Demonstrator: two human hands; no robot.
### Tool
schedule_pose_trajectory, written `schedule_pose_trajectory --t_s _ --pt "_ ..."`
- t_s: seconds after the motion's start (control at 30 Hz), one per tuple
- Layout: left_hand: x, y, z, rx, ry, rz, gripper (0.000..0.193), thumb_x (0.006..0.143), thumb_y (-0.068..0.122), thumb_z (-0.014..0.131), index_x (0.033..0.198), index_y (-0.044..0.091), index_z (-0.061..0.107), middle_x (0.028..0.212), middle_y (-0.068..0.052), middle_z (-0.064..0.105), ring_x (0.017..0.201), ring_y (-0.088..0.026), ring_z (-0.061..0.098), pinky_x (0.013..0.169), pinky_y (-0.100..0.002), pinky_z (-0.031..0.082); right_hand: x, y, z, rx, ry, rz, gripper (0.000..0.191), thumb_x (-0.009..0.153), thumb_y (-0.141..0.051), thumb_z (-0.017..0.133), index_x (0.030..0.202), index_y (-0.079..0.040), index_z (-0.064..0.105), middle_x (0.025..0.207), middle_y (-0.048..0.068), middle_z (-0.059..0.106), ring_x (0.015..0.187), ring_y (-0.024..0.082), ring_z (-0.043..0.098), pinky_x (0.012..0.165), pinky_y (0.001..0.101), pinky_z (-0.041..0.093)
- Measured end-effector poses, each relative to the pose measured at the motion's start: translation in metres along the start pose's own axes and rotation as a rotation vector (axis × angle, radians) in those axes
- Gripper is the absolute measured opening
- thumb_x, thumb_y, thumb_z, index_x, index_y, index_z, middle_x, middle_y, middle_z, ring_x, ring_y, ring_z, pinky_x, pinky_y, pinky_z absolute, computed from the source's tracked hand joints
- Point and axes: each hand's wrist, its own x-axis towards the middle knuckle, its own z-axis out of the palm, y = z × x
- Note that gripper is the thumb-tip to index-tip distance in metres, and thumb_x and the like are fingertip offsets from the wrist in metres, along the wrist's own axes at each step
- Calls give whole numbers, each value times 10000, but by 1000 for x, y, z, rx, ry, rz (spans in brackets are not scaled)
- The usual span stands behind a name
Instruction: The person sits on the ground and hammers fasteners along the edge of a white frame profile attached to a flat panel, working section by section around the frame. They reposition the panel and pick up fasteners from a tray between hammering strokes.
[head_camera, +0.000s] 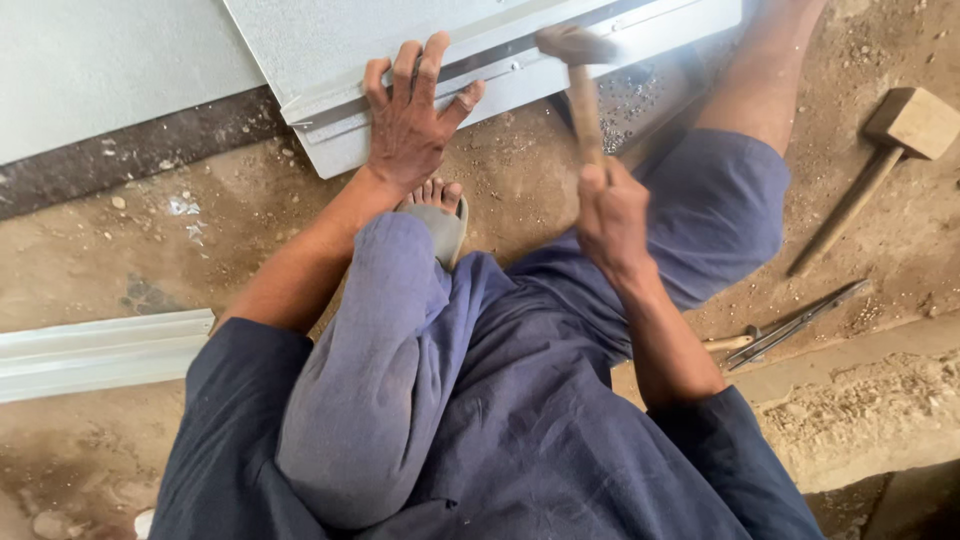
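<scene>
Sitting on a dusty concrete floor (250, 220), a person in blue work clothes bends over a large grey sheet-metal panel (330, 40) that lies across the far edge of the floor, its near corner pointing toward the person's foot. A folded seam (500, 62) runs along the panel's near edge, its long axis slanting up toward the right.

The left hand (412, 125) lies flat and spread on the panel's near corner, fingers splayed over the seam, pressing rather than grasping. It is the hand closer to the metal.

The right hand (610, 215) is clenched around the wooden handle of a hammer (578, 80). The handle points away from the body, and the blurred head hangs over the seam, just right of the left fingertips.

A second grey metal strip (100, 350) lies at the floor's left edge. A wooden mallet (890, 150) rests at the right edge, well apart from both hands. Nearer the right knee lie metal snips (790, 325). A grey sandal (440, 225) shows below the left wrist. No containers are visible.
</scene>
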Motion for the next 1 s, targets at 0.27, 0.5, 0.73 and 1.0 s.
schedule_pose_trajectory --t_s 0.27,0.5,0.73,1.0 --pt "-5 1 0 -15 18 1 357 1122 199 601 1396 422 657 1642 -101 340 1476 -300 270 1174 -541 229 -22 -13 14 556 288 -590 250 1000 -302 626 922 -69 581 842 115 621 772 256 614 628 384 474" --pt "5 -4 -15 -43 -103 17 408 1065 87 579 1393 315 662 1639 -174 351 1470 -346 319 1140 -576 252 -46 51 5 300 -313 377 462 1112 -292 455 748 -32 570 594 67 526 510 160 497 483 344 394" --pt "13 -21 -28 -250 -43 -108 600 1016 652 646 1517 332 558 1556 -194 380 1404 -368 394 1132 -612 251 -38 58 44 271 -617 672 430 993 -336 683 794 38 609 607 74 545 480 166 503 439 342 394" --pt "26 -177 -24 -645 463 -752 881 959 555 789 1401 -44 318 1325 -252 433 1120 -319 557 901 -530 547 53 64 53 276 -272 178 515 974 -250 688 1341 86 558 1257 233 664 1061 236 698 885 314 582"
